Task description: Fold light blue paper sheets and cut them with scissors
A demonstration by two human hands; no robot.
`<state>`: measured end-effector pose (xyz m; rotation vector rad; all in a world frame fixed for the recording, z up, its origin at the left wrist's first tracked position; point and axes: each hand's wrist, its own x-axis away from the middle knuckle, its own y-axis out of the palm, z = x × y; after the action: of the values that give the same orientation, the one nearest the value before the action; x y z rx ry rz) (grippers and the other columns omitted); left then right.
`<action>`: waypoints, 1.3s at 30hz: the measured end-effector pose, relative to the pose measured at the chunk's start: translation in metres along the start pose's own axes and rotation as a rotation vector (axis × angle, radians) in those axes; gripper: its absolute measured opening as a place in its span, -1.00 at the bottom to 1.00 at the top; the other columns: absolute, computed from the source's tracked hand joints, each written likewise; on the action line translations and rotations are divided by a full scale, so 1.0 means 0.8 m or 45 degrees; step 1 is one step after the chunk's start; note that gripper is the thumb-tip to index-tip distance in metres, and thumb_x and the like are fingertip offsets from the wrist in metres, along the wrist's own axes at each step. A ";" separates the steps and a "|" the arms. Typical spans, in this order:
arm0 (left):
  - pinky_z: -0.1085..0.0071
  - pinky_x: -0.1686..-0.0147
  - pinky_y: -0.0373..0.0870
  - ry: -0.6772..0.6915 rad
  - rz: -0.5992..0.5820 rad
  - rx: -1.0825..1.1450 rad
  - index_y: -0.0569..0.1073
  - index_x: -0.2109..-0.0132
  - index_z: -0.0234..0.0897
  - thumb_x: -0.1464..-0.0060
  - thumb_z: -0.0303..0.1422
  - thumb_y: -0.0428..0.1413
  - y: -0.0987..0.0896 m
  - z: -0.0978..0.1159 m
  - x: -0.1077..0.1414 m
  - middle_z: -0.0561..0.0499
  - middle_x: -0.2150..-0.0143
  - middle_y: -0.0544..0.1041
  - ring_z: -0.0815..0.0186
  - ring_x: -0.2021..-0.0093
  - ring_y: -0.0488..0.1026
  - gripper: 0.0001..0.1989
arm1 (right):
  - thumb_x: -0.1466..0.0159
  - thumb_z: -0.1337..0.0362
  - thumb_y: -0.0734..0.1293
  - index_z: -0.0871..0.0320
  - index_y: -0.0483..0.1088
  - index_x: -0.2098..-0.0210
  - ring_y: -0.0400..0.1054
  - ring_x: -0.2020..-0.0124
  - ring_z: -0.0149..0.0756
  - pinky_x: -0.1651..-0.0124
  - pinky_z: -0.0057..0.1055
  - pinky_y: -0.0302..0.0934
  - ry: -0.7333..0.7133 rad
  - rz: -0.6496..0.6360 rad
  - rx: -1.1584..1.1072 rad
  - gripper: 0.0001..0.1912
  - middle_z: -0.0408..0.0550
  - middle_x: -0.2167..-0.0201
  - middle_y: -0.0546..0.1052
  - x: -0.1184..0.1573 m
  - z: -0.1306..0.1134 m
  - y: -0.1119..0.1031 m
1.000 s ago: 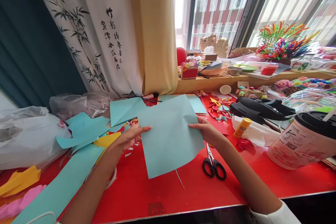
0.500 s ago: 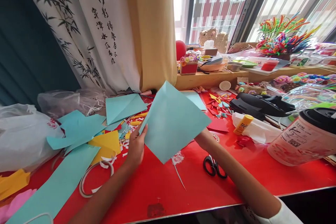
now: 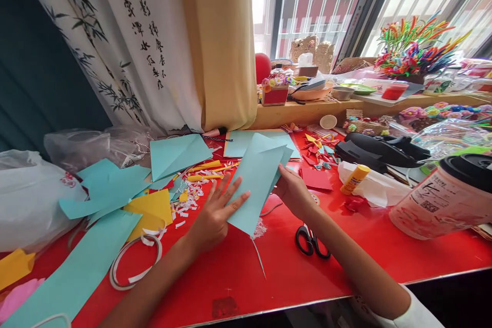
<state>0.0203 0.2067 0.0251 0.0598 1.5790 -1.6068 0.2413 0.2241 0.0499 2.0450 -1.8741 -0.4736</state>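
A light blue sheet of paper is held up over the red table, tilted and folded, with its layers parted at the right edge. Across its lower left part lie the spread fingers of my left hand. My right hand pinches the paper's right edge between thumb and fingers; some fingertips are hidden behind it. Below my right wrist lie black-handled scissors. A roll of white tape rests beside my left forearm. A thin pale strip lies under the paper's lower corner.
More blue paper and a yellow piece lie at left with paper scraps. At right are a glue stick, a black headset-like object and a lidded cup. A white plastic bag stands far left.
The paper has gone from a broad diamond facing me to a narrower folded shape. My left hand has shifted from gripping its left edge to lying spread over its front.
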 end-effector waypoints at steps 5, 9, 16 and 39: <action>-0.30 -0.20 -0.23 0.104 -0.294 -0.075 0.14 -0.31 -0.16 -0.07 -0.66 -0.12 -0.006 0.013 -0.003 -0.10 -0.36 0.07 -0.04 -0.38 -0.24 -0.34 | -0.20 -0.10 0.26 0.09 0.37 0.01 0.40 0.05 -0.13 0.15 -0.30 0.33 0.016 -0.058 0.123 -0.50 0.02 0.09 0.53 0.006 -0.003 0.004; -0.14 -0.25 -0.14 -0.190 -0.312 0.516 0.19 -0.29 -0.08 -0.12 -0.12 0.05 -0.028 0.025 -0.016 -0.05 -0.40 -0.03 -0.08 -0.38 -0.20 -0.40 | -0.12 0.10 0.41 0.13 0.43 0.12 0.45 0.18 -0.18 0.23 -0.36 0.34 -0.026 0.024 0.191 -0.62 -0.01 0.15 0.56 0.007 -0.004 -0.001; 0.26 0.10 0.45 -1.266 0.204 1.458 0.27 -0.21 -0.23 0.02 -0.05 0.17 -0.041 0.027 -0.044 -0.18 -0.15 0.42 0.03 -0.08 0.41 -0.32 | -0.12 0.19 0.43 0.07 0.43 0.10 0.46 0.21 -0.27 0.15 -0.36 0.35 0.135 -0.302 0.220 -0.65 -0.06 0.15 0.55 0.017 -0.002 0.018; 0.45 0.35 0.46 -1.346 0.510 1.477 0.51 0.19 -0.29 0.12 -0.22 0.29 -0.030 0.039 -0.034 0.00 0.27 0.58 0.30 0.32 0.51 -0.66 | -0.21 -0.03 0.28 0.13 0.31 0.46 0.14 0.52 -0.41 0.51 -0.47 0.03 -0.090 -0.063 0.534 -0.65 -0.14 0.51 0.34 0.039 0.003 0.036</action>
<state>0.0392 0.1909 0.0655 0.1079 -0.2343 -1.5751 0.2171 0.1902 0.0597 2.3654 -2.1115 -0.1736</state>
